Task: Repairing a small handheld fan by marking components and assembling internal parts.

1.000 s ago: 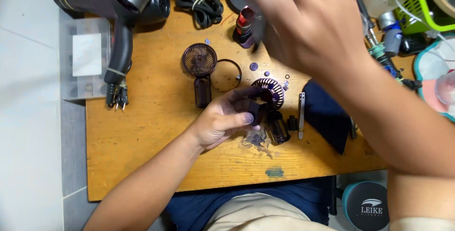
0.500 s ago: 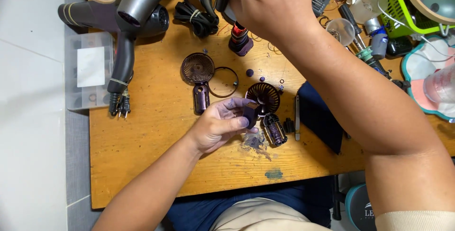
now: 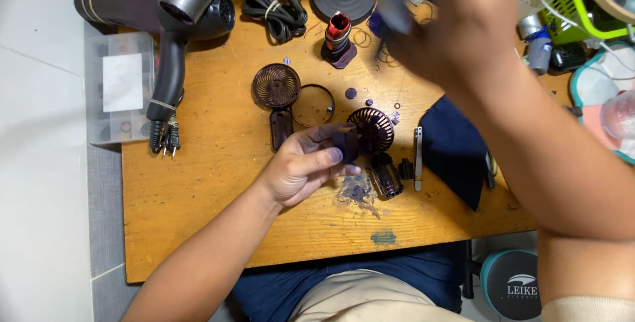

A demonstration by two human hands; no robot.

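Nearest me, my left hand point(image 3: 305, 166) rests on the wooden table point(image 3: 198, 229), fingers curled around a small dark purple block point(image 3: 345, 143), thumb pressing it from the side so it stays steady at the foot of the little round fan head point(image 3: 371, 129). The hand is closed on that piece, not flat. Just right of my fingertips lies a small dark cylinder point(image 3: 385, 175), and beside it a thin metal strip point(image 3: 418, 149), both within easy reach, next to a folded dark blue cloth point(image 3: 456, 147). A smudge of purple stain point(image 3: 359, 193) marks the wood under my fingers. A bit farther out sit the fan's front grille point(image 3: 276, 86), a loose thin ring point(image 3: 313, 104) and a narrow dark handle shell point(image 3: 280, 128), spread apart so each part shows. Beyond those stands a red and black bottle-like thing point(image 3: 338, 36). Farthest, a grey hair dryer point(image 3: 182, 4) and a coiled black cord point(image 3: 274, 10) are pushed to the back edge. My right hand point(image 3: 450, 18) is raised over the far side, blurred; it seems to grip something grey, but I cannot tell what.
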